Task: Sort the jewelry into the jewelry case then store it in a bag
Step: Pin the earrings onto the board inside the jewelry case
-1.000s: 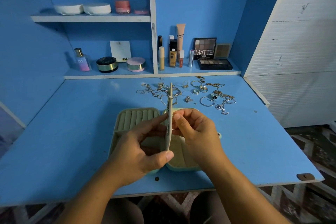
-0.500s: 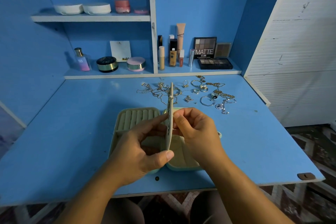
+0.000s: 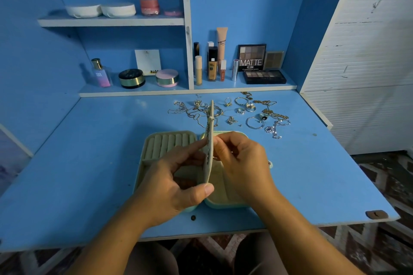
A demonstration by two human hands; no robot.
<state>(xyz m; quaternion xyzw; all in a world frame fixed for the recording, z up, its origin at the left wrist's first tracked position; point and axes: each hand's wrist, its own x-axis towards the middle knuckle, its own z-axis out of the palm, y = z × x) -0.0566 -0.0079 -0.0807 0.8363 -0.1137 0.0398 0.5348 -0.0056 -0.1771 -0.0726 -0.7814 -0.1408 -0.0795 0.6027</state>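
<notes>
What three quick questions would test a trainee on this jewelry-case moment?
1. True or false: the jewelry case lies open on the desk.
2. Where is the loose jewelry? A) inside the case B) on the desk beyond the case C) in a bag
3. Which of the hands, left hand or right hand, grips the near bottom edge of the upright panel?
Key: 1 true; 2 B; 3 left hand.

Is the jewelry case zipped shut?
No, the jewelry case lies open, ring rolls exposed, the left hand holding its middle flap upright.
</notes>
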